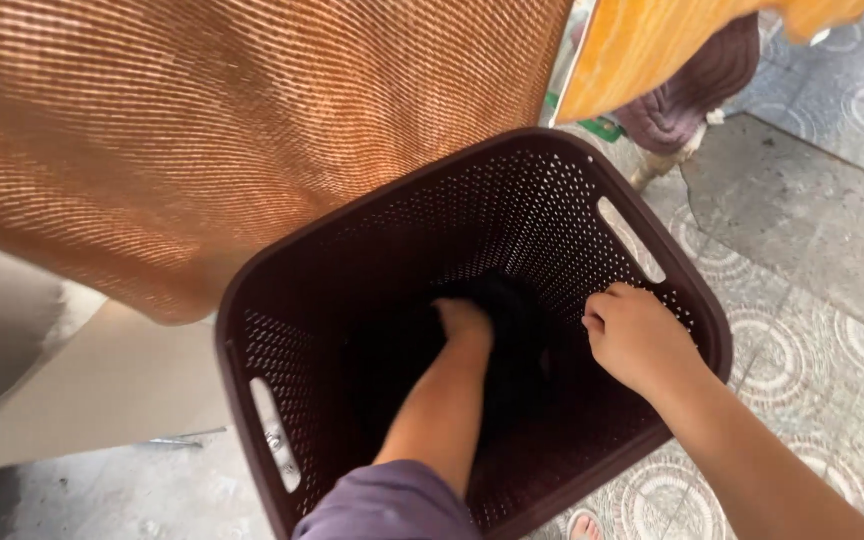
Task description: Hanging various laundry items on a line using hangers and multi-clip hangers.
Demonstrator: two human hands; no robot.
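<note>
Dark cloth point(517, 330) lies deep in the brown basket point(282, 290); the left hand point(462, 318) closes on it, while the right hand point(637, 335) hovers curled, holding nothing.

No packages, labels, signs or screens are showing anywhere in the head view. Nothing in frame is carrying a printed face, a sticker, a tag or a display.
</note>
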